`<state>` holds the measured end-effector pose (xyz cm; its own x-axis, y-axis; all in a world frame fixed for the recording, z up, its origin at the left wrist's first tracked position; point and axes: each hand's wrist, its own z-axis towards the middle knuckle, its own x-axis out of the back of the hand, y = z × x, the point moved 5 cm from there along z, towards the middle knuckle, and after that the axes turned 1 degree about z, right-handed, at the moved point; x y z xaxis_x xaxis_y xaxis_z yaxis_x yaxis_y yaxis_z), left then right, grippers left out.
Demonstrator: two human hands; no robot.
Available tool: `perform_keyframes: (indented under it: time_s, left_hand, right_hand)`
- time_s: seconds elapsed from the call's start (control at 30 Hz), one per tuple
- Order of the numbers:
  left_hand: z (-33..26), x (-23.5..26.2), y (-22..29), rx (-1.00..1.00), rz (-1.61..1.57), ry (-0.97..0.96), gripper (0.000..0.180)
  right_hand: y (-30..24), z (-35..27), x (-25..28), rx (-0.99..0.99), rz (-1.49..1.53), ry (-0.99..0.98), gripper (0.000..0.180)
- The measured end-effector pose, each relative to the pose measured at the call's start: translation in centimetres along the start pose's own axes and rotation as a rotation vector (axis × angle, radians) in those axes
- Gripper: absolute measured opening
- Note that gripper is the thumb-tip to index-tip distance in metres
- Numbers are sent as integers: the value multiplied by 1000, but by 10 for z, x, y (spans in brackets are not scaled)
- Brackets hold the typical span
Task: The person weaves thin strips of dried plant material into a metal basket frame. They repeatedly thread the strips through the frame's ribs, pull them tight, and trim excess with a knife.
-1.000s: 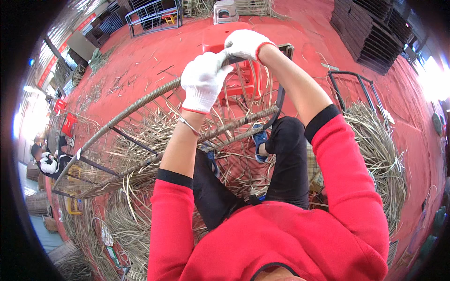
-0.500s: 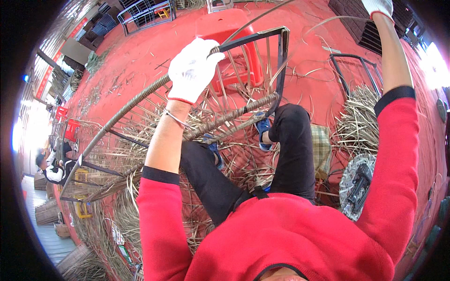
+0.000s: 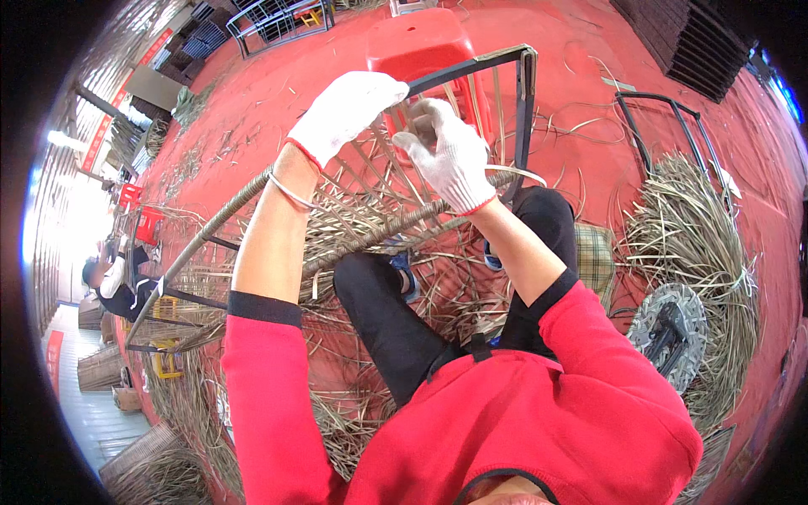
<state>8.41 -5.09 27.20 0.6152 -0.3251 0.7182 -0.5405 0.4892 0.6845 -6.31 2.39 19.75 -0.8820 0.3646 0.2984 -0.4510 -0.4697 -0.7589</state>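
Now rattan strip [image 3: 513,172] between right-hand fingers [image 3: 421,143]

The right hand [image 3: 450,160], flung high and away half a second ago, is coming back down to the metal frame [image 3: 471,66], closing in just beside the left hand [image 3: 345,114]. The left hand is sliding along the frame's bar toward its corner. A pale strand [image 3: 518,172] is now trailing under the right palm.
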Motion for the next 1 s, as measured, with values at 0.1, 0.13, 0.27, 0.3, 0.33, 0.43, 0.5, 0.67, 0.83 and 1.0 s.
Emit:
perform_keyframes:
  time_s: [0.1, 0.13, 0.27, 0.3, 0.33, 0.43, 0.5, 0.67, 0.83, 1.0]
  left_hand:
    - [4, -1, 4, -129, 113, 19, 27]
    - [3, -2, 7, -203, 144, 29, 27]
    - [3, -4, 3, -118, 207, 60, 26]
    - [3, -4, 5, -152, 273, 52, 26]
    - [3, -4, 7, -178, 317, 52, 26]
    - [2, -5, 11, -176, 254, 58, 29]
    - [-3, -5, 7, -37, 136, 102, 28]
    - [-9, -4, 16, 104, 250, 115, 38]
    - [-28, -21, 40, -189, 641, 486, 38]
    - [-30, -31, 39, -366, 600, 657, 26]
  right_hand:
    - [-3, 1, 19, -147, -85, -183, 29]
    - [-10, 4, 28, -58, -128, -190, 28]
    - [-34, 18, 48, 320, -576, -322, 23]
    - [-44, 23, 52, 456, -700, -306, 23]
    - [-50, 29, 51, 528, -817, -377, 19]
    - [-85, 53, 59, 910, -911, -242, 13]
    - [-101, 84, 57, 1109, -778, -223, 15]
    - [-68, 136, 23, 671, -735, -415, 12]
    - [-35, 154, 6, 495, -550, -631, 13]
    - [-23, 163, 0, 408, -558, -780, 26]
